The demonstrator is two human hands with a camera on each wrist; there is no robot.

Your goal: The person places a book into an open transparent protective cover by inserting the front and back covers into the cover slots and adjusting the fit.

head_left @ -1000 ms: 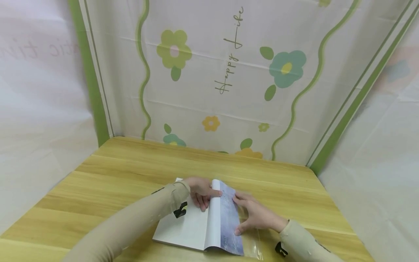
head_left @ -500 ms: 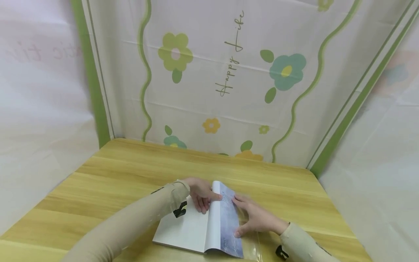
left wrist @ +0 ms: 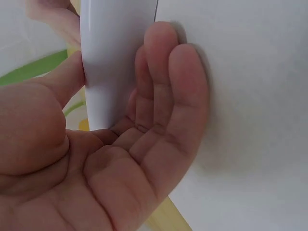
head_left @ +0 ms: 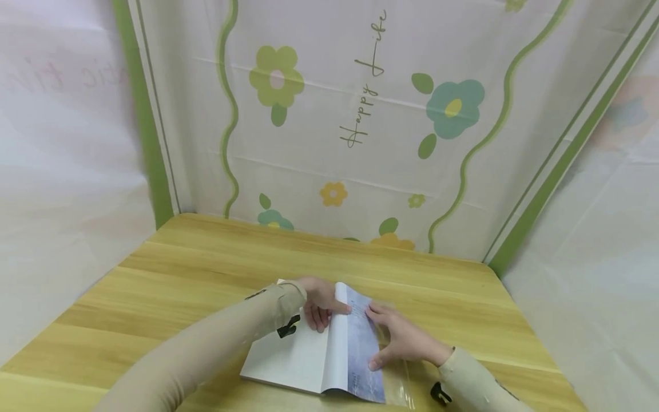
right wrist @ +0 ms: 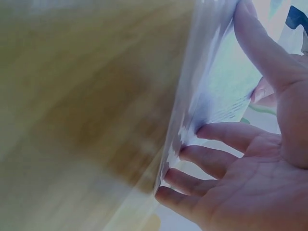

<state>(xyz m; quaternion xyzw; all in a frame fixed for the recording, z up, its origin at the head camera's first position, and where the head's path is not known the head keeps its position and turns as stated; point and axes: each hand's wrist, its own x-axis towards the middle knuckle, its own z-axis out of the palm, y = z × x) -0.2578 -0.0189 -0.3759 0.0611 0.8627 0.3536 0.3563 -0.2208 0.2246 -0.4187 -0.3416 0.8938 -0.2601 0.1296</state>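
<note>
A book (head_left: 288, 363) with white pages lies on the wooden table, its blue-purple cover (head_left: 362, 349) curled back over to the right. Clear plastic film (head_left: 397, 386) sticks out from under the cover's right edge. My left hand (head_left: 321, 297) grips the curled cover near its top, thumb on the outer side and fingers on the page side. The left wrist view shows the white curve (left wrist: 113, 62) between thumb and fingers. My right hand (head_left: 404, 339) spreads along the cover's right edge. Its fingertips (right wrist: 192, 154) and thumb press the film's shiny edge (right wrist: 180, 110).
The wooden table (head_left: 216, 257) extends around the book. A white curtain (head_left: 329, 114) with printed flowers hangs behind it, and pale curtains close off both sides. A black strap clip (head_left: 440, 393) hangs at the right wrist and another black clip (head_left: 289, 326) at the left.
The left forearm and wrist have shifted slightly right, with the thumb a little farther onto the cover. The right hand and book stay nearly the same.
</note>
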